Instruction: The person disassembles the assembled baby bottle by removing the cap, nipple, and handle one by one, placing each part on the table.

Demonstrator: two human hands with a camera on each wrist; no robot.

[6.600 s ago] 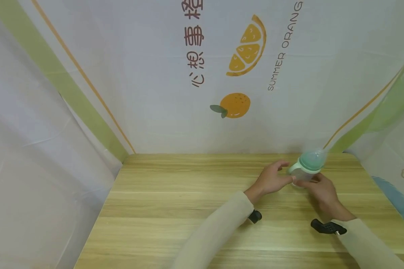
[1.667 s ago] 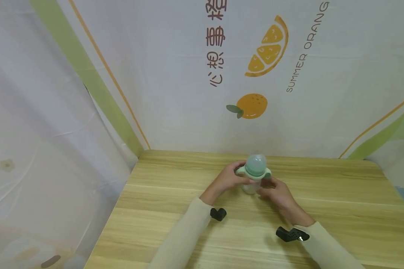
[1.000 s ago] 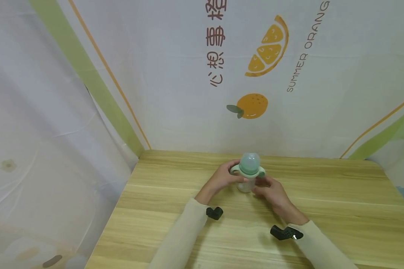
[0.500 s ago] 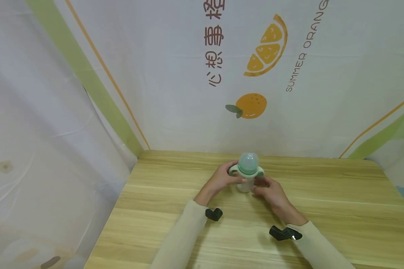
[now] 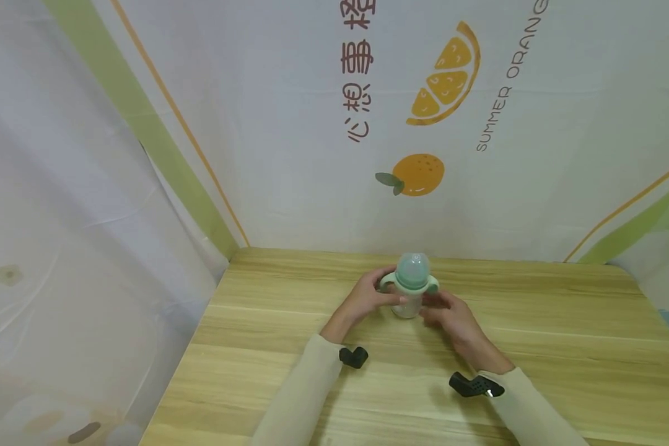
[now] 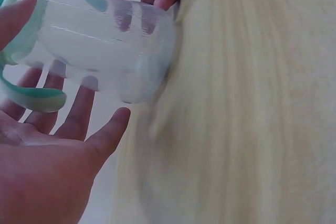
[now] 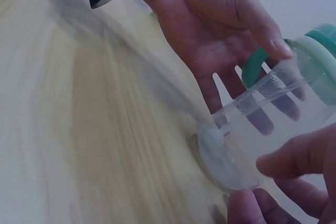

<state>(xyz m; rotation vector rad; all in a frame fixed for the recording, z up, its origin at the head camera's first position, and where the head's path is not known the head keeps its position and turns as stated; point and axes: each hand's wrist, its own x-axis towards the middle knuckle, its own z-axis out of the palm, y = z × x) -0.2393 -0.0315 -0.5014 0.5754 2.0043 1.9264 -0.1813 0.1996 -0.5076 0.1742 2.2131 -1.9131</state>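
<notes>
A clear baby bottle with a mint-green collar, two side handles and a domed clear cover stands upright on the wooden table near its back edge. My left hand is round its left side: the thumb lies on the clear body just below the collar, and the spread fingers reach behind it, past the handle. At the right side, low by the base, my right hand has loosely bent fingers and thumb close to the wall. Whether its fingertips touch the bottle is hard to tell.
The table has a wood-grain top. A white cloth printed with oranges and lettering hangs right behind its back edge, and more cloth hangs at both sides. Each wrist carries a small black device.
The bottle came leftward from the table's right side, between both hands, and was turned so both handles show. In the last half second my right fingers have shifted slightly away from it.
</notes>
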